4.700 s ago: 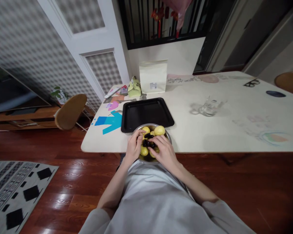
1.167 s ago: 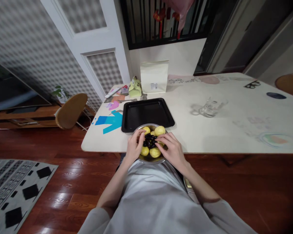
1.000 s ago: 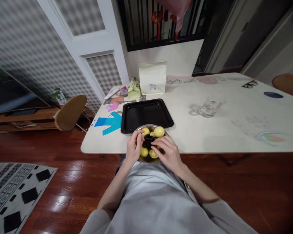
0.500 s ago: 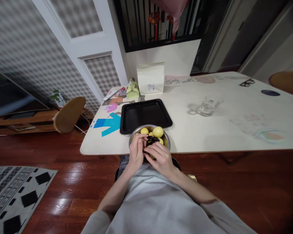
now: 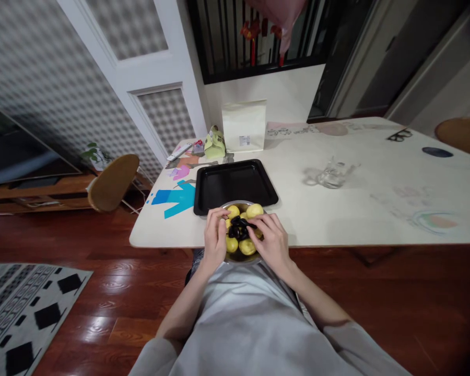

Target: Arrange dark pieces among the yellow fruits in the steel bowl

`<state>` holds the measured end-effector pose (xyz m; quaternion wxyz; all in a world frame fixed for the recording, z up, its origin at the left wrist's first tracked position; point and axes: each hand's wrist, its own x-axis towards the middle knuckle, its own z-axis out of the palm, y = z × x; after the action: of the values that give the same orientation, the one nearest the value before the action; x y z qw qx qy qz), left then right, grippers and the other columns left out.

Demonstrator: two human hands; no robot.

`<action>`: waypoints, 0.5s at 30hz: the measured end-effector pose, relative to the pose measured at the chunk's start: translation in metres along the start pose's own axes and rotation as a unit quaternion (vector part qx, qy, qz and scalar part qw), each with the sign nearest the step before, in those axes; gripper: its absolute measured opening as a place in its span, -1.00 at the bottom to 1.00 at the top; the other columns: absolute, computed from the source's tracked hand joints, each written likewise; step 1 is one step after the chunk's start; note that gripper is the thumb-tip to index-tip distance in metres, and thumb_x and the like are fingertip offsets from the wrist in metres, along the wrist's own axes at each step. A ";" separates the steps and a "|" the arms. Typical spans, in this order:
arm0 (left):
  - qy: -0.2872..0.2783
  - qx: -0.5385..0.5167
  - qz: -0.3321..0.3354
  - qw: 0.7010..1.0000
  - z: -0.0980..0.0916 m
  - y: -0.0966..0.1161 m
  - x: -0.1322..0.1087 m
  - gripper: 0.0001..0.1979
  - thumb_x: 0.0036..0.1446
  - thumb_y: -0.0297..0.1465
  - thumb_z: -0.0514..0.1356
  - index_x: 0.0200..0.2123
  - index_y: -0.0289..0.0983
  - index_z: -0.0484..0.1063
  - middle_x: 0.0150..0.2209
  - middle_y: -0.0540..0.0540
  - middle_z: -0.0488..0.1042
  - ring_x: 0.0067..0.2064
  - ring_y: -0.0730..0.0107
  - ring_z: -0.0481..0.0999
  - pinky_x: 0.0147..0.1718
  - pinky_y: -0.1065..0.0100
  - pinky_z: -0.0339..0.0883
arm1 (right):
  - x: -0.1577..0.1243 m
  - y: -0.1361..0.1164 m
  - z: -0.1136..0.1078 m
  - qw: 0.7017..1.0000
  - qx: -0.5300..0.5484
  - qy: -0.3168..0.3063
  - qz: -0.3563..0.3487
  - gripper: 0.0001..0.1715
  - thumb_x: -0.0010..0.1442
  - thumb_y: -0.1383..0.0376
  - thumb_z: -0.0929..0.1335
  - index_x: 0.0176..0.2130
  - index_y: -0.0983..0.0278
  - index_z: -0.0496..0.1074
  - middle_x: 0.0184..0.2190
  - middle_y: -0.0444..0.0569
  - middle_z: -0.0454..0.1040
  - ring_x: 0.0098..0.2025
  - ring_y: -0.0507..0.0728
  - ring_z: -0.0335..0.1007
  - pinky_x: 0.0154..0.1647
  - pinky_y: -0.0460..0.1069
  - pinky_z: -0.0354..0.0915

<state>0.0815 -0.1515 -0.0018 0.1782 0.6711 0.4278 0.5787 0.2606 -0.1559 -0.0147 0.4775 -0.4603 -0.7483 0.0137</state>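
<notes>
A round metal bowl (image 5: 232,257) sits at the table's front edge, close against my body. Several yellow lemons (image 5: 247,247) lie in it, around a bunch of glossy black, elongated pieces (image 5: 238,230) resembling long dark grapes. My left hand (image 5: 215,237) is at the bowl's left side, its thumb apart from its curved fingers and nothing visible between them. From the right, my right hand (image 5: 272,240) reaches over the bowl, thumb and fingertips pinched on one black piece at the bunch's right side.
Just behind the bowl lies a black baking tray (image 5: 235,185). Farther back stand a white paper bag (image 5: 244,125) and a green packet (image 5: 214,143). A clear glass object (image 5: 331,175) and eyeglasses (image 5: 400,135) are on the white table (image 5: 337,224) to the right.
My hands have moved apart from their close position over the bowl, uncovering more lemons and the black bunch. My right hand has shifted right and slightly up.
</notes>
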 end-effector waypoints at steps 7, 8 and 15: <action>-0.006 -0.005 -0.007 1.000 0.000 0.001 0.000 -0.68 0.51 -0.24 -0.06 -0.04 -0.24 0.44 -0.04 -0.18 0.41 0.01 0.23 0.46 0.03 0.19 0.37 | -0.001 0.003 -0.005 1.000 0.016 -0.010 0.006 -0.86 0.38 0.33 0.37 -0.08 0.22 0.53 -0.15 0.04 0.56 -0.08 0.27 0.41 -0.05 0.16 0.41; -0.003 -0.007 -0.007 1.000 0.000 0.000 0.000 -0.68 0.51 -0.24 -0.06 -0.04 -0.24 0.44 -0.04 -0.18 0.41 -0.01 0.24 0.46 0.02 0.20 0.38 | -0.001 0.005 -0.007 1.000 0.022 -0.005 0.008 -0.86 0.38 0.33 0.37 -0.08 0.22 0.53 -0.15 0.04 0.56 -0.08 0.26 0.42 -0.05 0.16 0.41; 0.032 0.011 -0.021 0.999 -0.010 -0.012 0.006 -0.69 0.49 -0.22 -0.03 -0.05 -0.23 0.44 -0.04 -0.17 0.41 -0.02 0.25 0.47 -0.06 0.26 0.41 | 0.004 0.025 -0.022 0.998 -0.006 0.058 0.019 -0.84 0.37 0.38 0.35 -0.13 0.20 0.54 -0.21 0.01 0.55 -0.14 0.24 0.41 -0.08 0.15 0.38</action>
<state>0.0678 -0.1423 -0.0041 0.1697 0.6450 0.4537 0.5910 0.2932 -0.1479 -0.0114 0.5172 -0.4773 -0.7104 -0.0081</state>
